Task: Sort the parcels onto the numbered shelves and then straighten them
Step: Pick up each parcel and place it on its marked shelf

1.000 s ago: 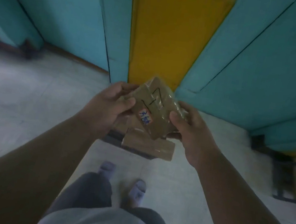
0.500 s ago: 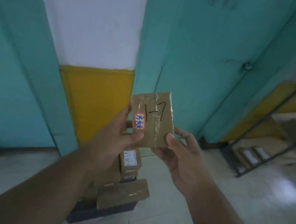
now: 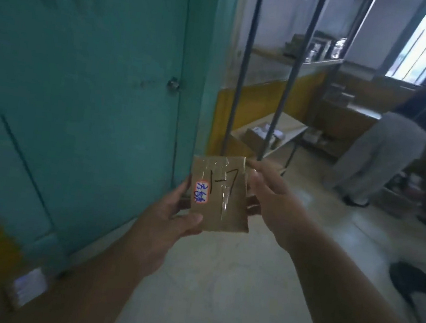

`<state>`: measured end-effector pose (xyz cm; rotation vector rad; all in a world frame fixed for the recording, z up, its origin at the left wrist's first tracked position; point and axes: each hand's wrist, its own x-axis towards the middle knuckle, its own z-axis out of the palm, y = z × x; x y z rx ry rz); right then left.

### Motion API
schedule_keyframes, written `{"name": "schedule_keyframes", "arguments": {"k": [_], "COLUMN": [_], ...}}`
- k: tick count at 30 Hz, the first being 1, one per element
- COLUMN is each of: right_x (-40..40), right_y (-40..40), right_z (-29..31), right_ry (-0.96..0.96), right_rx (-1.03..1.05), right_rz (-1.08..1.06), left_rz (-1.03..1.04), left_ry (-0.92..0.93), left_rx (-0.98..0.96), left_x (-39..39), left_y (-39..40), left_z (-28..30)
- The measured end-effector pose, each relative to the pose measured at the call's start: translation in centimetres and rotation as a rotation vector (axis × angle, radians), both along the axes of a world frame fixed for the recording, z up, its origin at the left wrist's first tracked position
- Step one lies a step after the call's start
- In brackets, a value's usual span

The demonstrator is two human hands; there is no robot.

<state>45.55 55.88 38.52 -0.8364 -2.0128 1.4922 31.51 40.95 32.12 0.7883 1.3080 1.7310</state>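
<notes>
A small flat brown parcel, taped over and marked "1-7" in black with a small white label in blue writing, is held upright at chest height. My left hand grips its lower left corner with the thumb across the front. My right hand holds its right edge from behind, fingers reaching to the top corner. A metal shelf rack stands behind the parcel, with boxes on its low shelf and items on a higher one.
A teal door with a round knob fills the left side. A person in grey trousers stands at the right by more shelving. A dark chair base lies on the floor at right. A parcel shows beside my left forearm.
The view has swung right from the parcel stack on the floor to the door and the shelf rack. Both hands keep hold of the parcel; my left thumb has slid to its lower corner.
</notes>
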Motion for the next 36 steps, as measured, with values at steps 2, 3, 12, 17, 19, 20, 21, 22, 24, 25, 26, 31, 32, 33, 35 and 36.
{"name": "schedule_keyframes", "arguments": {"k": [2, 3, 12, 17, 19, 20, 21, 22, 24, 25, 26, 31, 32, 33, 35, 36], "right_x": [3.1, 4.3, 7.5, 7.5, 8.5, 9.2, 10.0, 10.9, 12.8, 13.8, 14.8, 19.5, 20.3, 20.8, 21.4, 21.4], "right_y": [3.8, 5.5, 20.1, 30.9, 35.4, 37.6, 39.8, 41.9, 45.8, 47.8, 49.8, 61.6, 64.4, 67.1, 72.6, 75.1], "right_z": [0.9, 1.3, -0.5, -2.4, -2.4, -2.3, -2.1, -1.9, -1.9, -2.1, -2.5, -5.3, -5.8, -6.0, -6.0, -5.8], "right_ry": [-0.037, -0.05, 0.003, 0.047, 0.037, 0.039, 0.042, 0.038, 0.024, 0.027, 0.031, 0.007, 0.002, -0.004, -0.015, -0.019], "right_rx": [0.013, 0.004, -0.076, -0.125, -0.131, -0.136, -0.137, -0.135, -0.134, -0.133, -0.136, -0.156, -0.16, -0.166, -0.19, -0.204], "right_rz": [-0.045, -0.062, -0.228, -0.416, -0.49, -0.53, -0.568, -0.605, -0.681, -0.707, -0.73, -0.779, -0.775, -0.759, -0.708, -0.672], "left_rz": [-0.04, -0.05, 0.012, -0.113, -0.212, -0.265, -0.319, -0.365, -0.421, -0.443, -0.464, -0.527, -0.525, -0.514, -0.481, -0.446], "left_ry": [0.028, 0.04, 0.05, 0.033, 0.01, -0.008, -0.033, -0.053, -0.076, -0.094, -0.108, -0.12, -0.126, -0.122, -0.102, -0.1], "left_rx": [-0.01, -0.019, -0.083, -0.092, -0.094, -0.093, -0.086, -0.078, -0.071, -0.064, -0.054, -0.043, -0.05, -0.053, -0.06, -0.068], "left_x": [2.4, 3.4, 5.3, 4.2, 4.3, 4.6, 4.9, 5.4, 6.9, 7.8, 8.7, 13.1, 13.9, 14.5, 15.3, 15.3], "left_y": [4.6, 6.4, 22.1, 35.2, 40.9, 43.7, 46.5, 49.3, 54.6, 57.1, 59.7, 72.6, 75.2, 77.6, 82.0, 83.8], "left_z": [0.7, 1.0, -0.3, -1.7, -1.6, -1.5, -1.3, -1.0, -0.7, -0.8, -1.0, -5.0, -5.6, -5.9, -5.7, -5.5]}}
